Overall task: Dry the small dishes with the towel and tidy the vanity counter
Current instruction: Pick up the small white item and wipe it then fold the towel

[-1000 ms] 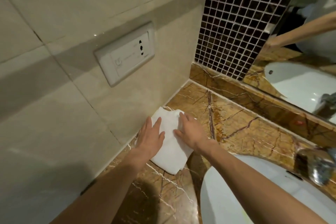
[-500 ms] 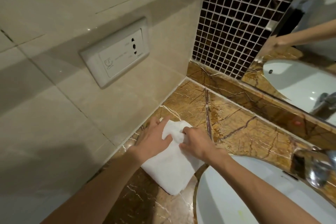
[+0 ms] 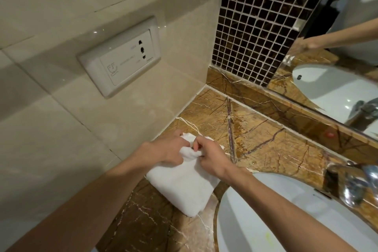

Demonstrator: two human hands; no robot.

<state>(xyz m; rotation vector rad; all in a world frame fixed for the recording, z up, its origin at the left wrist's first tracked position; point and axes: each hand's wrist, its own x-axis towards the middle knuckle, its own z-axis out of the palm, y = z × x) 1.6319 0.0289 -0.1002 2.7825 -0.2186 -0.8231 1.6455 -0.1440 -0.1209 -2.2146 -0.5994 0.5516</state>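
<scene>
A white folded towel (image 3: 184, 186) lies on the brown marble vanity counter (image 3: 266, 139), close to the beige side wall. My left hand (image 3: 165, 149) grips the towel's far end from the left. My right hand (image 3: 210, 157) pinches the same bunched end from the right. The two hands almost touch over the crumpled fabric, while the near part of the towel stays flat on the counter. No small dishes are in view.
A white sink basin (image 3: 276, 221) is set in the counter at the lower right, with a chrome faucet (image 3: 351, 182) behind it. A wall socket plate (image 3: 120, 57) sits on the left wall. Dark mosaic tile (image 3: 255, 16) and a mirror (image 3: 337, 67) stand behind the counter.
Both hands went from lying flat on the towel to closing on its far end and bunching it up. The towel has slid toward me along the wall.
</scene>
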